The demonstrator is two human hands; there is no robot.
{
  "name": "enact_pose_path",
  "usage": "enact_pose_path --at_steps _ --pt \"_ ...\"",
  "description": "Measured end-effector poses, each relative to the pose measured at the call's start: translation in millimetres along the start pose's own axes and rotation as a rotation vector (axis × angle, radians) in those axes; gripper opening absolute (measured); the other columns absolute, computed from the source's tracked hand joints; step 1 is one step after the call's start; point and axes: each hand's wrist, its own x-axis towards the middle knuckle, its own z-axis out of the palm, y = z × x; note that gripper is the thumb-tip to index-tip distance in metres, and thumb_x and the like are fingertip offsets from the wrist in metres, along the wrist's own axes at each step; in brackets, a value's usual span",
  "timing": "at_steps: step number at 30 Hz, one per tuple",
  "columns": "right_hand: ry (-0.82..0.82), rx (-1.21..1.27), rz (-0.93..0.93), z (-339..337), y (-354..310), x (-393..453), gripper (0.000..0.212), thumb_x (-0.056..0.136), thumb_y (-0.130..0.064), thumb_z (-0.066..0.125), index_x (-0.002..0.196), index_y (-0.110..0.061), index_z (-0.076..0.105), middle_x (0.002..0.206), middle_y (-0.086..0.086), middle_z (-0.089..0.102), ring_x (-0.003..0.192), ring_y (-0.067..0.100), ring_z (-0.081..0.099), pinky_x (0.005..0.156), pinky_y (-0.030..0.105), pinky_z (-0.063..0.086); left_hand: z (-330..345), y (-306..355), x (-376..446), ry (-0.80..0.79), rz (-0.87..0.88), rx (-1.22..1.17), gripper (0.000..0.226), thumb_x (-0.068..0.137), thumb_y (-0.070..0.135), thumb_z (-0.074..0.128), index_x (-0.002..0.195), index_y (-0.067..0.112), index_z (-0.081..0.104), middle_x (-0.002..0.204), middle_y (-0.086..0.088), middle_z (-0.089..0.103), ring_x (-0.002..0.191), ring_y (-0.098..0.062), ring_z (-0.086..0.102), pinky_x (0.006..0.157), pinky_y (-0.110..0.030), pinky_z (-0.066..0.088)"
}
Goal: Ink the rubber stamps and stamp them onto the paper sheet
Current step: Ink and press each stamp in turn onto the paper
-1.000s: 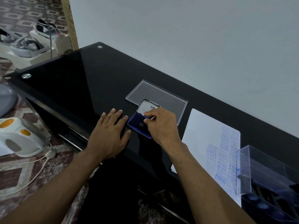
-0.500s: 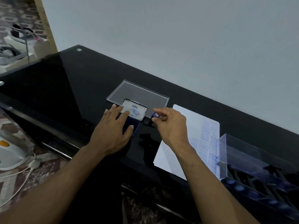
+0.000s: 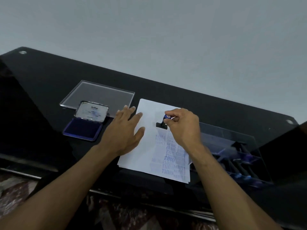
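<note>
A white paper sheet (image 3: 149, 146) lies on the black glass table, with blue stamped words over its lower right part. My right hand (image 3: 181, 128) pinches the blue handle of a rubber stamp (image 3: 162, 123), whose black base sits on the paper just above the printed area. My left hand (image 3: 123, 134) lies flat with straight fingers on the paper's left edge. To the left, the blue ink pad (image 3: 83, 130) stands with its metal lid (image 3: 92, 113) tipped up.
A clear plastic lid (image 3: 99, 95) lies behind the ink pad. A clear box (image 3: 232, 150) with several more blue-handled stamps sits right of the paper. The table's near edge (image 3: 99, 188) runs below the paper; a wall rises behind.
My right hand carried the stamp from the ink pad over to the paper and set it down. My left hand left the ink pad and came to rest on the paper's left edge.
</note>
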Motion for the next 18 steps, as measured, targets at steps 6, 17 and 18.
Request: enact_pose_path --at_steps 6,17,18 --pt "-0.029 -0.049 0.001 -6.0 16.1 2.6 0.026 0.087 -0.019 0.073 0.114 -0.018 0.074 0.115 -0.003 0.069 0.095 0.011 0.067 0.094 0.029 0.055 14.6 16.5 18.8 -0.076 -0.008 -0.001 0.06 0.101 0.054 0.039 0.155 0.029 0.032 0.167 -0.001 0.018 0.155 -0.024 0.007 0.122 -0.044 0.014" --pt "-0.039 -0.08 -0.051 -1.3 20.8 9.9 0.029 0.088 -0.021 0.073 0.116 -0.014 0.073 0.116 0.001 0.069 0.098 0.014 0.066 0.097 0.031 0.053 35.9 9.1 34.3 -0.128 0.035 0.039 0.067 0.093 0.061 0.026 0.153 0.033 0.038 0.166 0.001 0.021 0.155 -0.024 0.007 0.121 -0.042 0.007" --pt "-0.044 -0.082 -0.053 -0.8 20.2 11.0 0.029 0.088 -0.021 0.073 0.116 -0.014 0.073 0.116 0.001 0.069 0.098 0.014 0.066 0.097 0.031 0.053 36.4 7.9 34.8 -0.127 0.036 0.039 0.067 0.093 0.061 0.026 0.153 0.033 0.038 0.166 0.0 0.021 0.155 -0.025 0.008 0.122 -0.042 0.007"
